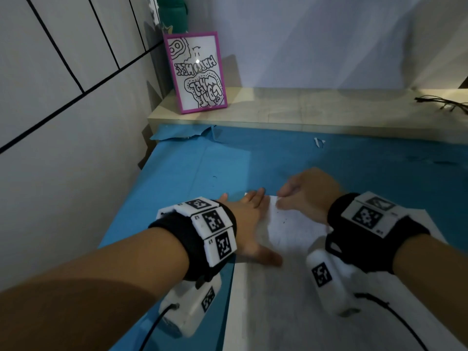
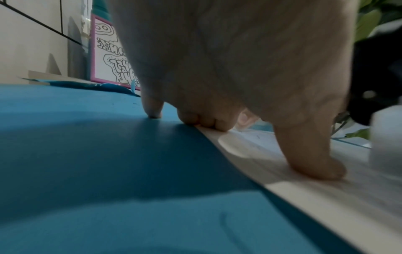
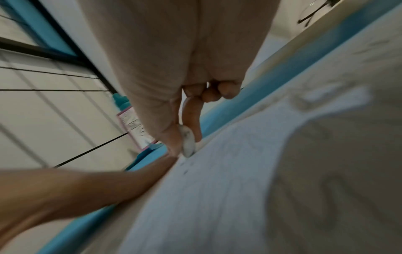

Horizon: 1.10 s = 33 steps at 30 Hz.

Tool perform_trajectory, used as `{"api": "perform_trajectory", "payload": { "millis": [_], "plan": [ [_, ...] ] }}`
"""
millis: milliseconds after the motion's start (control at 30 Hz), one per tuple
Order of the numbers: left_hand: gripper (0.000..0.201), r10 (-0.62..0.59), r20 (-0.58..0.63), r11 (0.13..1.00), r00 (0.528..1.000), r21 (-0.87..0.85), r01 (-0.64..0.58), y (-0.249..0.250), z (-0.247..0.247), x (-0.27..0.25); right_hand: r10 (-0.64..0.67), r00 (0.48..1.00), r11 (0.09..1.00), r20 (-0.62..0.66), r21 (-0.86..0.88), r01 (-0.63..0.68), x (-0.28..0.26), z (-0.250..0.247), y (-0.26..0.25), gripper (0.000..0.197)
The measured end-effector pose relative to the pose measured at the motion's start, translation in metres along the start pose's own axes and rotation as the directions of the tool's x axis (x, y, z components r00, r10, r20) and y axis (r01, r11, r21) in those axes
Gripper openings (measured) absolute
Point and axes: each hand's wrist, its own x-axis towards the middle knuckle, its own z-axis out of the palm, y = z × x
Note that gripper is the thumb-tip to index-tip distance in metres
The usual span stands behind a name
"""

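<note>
The left hand (image 1: 249,224) lies flat on the left edge of the sheet of paper (image 1: 293,229), fingers straight and spread, with the thumb on the sheet and the little finger on the blue-covered table (image 1: 354,168). The paper lies on the near part of the table. The right hand (image 1: 309,193) pinches a small whitish eraser (image 3: 188,142) between thumb and forefinger, its tip touching the paper near the far left corner, and the other fingers are curled in.

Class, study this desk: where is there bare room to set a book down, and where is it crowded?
Bare mat lies between ledge and paper, and between paper and wall. The ledge is bare between frame and cable. Crowded: the paper's far corner, where the left hand presses and the right hand pinches an eraser.
</note>
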Motion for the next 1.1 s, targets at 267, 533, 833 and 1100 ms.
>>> {"api": "perform_trajectory", "payload": {
  "millis": [267,533,833,1100],
  "plan": [
    [0.121,0.005,0.000,1.000,1.000,0.008,-0.005,0.001,-0.002,0.000,-0.036,0.998,0.999,0.043,-0.036,0.037,-0.003,0.001,-0.003,0.009],
    [0.122,0.011,0.003,1.000,1.000,0.006,-0.011,0.000,0.000,0.001,-0.070,0.996,0.997,0.062,-0.034,0.072,-0.004,0.004,-0.008,0.008],
    [0.122,-0.001,0.009,1.000,1.000,-0.001,0.001,-0.001,-0.001,-0.001,0.015,0.997,1.000,0.079,-0.012,-0.014,-0.010,-0.003,0.003,0.012],
    [0.121,-0.004,0.015,1.000,1.000,0.001,0.004,0.001,-0.003,-0.002,-0.021,0.994,1.000,0.105,-0.012,0.022,-0.019,0.001,-0.004,0.012]
  ]
}}
